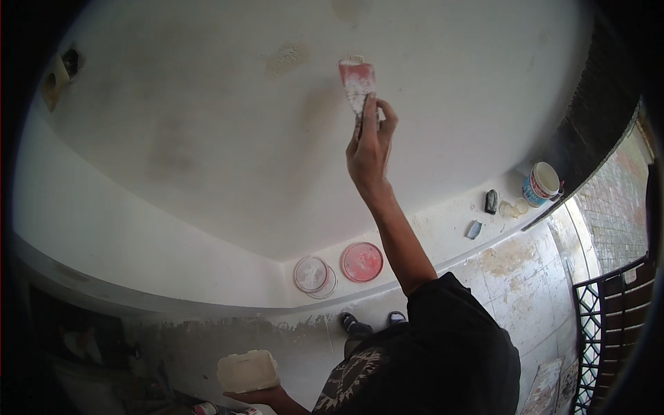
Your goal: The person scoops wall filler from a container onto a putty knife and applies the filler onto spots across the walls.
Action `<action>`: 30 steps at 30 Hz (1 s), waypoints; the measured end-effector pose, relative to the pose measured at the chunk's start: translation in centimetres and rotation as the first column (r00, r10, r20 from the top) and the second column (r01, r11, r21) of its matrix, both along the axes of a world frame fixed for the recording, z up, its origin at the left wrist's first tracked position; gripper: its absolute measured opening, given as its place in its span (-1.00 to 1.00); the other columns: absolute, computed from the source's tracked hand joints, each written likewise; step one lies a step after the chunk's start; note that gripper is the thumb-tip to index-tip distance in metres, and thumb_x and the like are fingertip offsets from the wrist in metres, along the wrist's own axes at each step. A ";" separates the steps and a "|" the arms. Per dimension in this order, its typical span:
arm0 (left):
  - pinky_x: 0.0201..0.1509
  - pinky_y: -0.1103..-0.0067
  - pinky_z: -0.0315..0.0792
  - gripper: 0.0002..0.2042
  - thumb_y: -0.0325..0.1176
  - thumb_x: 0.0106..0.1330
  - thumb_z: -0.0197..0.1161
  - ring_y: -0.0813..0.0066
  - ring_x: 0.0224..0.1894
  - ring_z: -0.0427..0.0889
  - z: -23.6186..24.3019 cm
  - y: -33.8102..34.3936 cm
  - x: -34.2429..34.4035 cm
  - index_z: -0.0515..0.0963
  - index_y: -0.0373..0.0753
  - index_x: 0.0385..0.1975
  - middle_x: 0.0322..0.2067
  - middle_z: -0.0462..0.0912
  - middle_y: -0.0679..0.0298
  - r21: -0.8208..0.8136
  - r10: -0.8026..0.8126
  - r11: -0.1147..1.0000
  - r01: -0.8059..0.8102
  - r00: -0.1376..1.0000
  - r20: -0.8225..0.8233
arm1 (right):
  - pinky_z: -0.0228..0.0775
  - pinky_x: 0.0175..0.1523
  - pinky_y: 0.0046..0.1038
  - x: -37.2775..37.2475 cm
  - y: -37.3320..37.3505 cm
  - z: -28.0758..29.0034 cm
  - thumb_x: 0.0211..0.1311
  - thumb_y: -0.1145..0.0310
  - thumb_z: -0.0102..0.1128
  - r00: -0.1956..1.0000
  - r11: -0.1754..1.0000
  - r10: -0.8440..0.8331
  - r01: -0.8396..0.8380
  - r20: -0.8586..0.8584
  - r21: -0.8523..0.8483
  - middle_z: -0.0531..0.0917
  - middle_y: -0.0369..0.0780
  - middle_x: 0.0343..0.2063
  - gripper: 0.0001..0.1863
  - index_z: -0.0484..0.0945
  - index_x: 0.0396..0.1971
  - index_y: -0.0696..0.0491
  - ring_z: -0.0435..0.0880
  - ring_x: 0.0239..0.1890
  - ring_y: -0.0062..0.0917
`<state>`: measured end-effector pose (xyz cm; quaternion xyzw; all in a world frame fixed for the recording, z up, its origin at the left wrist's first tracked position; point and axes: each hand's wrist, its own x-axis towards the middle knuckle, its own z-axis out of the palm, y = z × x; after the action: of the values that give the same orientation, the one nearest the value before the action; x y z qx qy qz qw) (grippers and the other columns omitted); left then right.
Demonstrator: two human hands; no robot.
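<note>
My right hand (371, 155) is stretched up to the pale wall (228, 124), its fingers closed round the handle of a putty knife (358, 77). The knife's wide reddish blade is smeared with white, and its top edge meets the wall beside a small dab of pale filler. Left of the blade, a rough tan patch (286, 59) marks the wall. Low at the left, my left hand (261, 397) holds a cream rectangular tub (223, 372) from below. Most of that hand's fingers are hidden under the tub.
On the ledge lie a red round lid (362, 262) and a whitish lid (311, 274). Farther right are a paint bucket (543, 181), clear cups (513, 207), a dark object (491, 201) and a bluish scrap (474, 229). A metal gate (609, 332) stands at the right.
</note>
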<state>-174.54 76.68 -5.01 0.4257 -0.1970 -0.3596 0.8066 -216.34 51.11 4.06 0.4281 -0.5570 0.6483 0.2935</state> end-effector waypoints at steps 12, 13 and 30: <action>0.16 0.23 0.41 -0.31 0.28 0.31 -0.27 0.14 0.15 0.41 0.7 0.1 -1.6 0.24 -0.17 0.20 0.13 0.37 0.13 0.033 0.079 0.996 -0.077 0.996 -0.050 | 0.50 -0.27 -0.27 1.1 -2.5 0.8 0.00 0.69 0.12 0.999 0.989 -0.039 0.044 -0.037 0.140 0.29 -0.01 0.02 -0.40 0.28 0.14 0.27 0.55 -0.21 -0.17; 0.15 0.22 0.41 -0.31 0.28 0.31 -0.27 0.14 0.15 0.41 0.7 0.1 -1.4 0.24 -0.17 0.20 0.13 0.37 0.12 0.035 0.093 0.995 -0.092 0.995 -0.043 | 0.50 -0.27 -0.27 1.4 -1.8 0.8 0.00 0.69 0.12 0.999 0.991 -0.008 0.013 -0.038 0.133 0.31 -0.02 0.01 -0.41 0.30 0.13 0.25 0.56 -0.24 -0.18; 0.13 0.04 0.38 -0.36 0.25 0.34 -0.30 0.05 0.09 0.45 -3.6 1.2 3.6 0.23 -0.10 0.22 0.10 0.40 0.11 -0.294 -0.312 0.899 0.326 0.945 0.096 | 0.10 -0.63 -0.64 -7.0 5.1 4.1 0.29 0.34 0.13 0.696 0.933 0.361 -0.272 0.621 -0.237 0.44 -0.36 -0.69 -0.78 0.50 -0.42 0.22 0.26 -0.73 -0.77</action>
<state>-170.92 77.89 -8.65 0.2660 -0.3359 -0.4421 0.7880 -223.38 56.16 8.11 0.2439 -0.4995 0.8312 -0.0097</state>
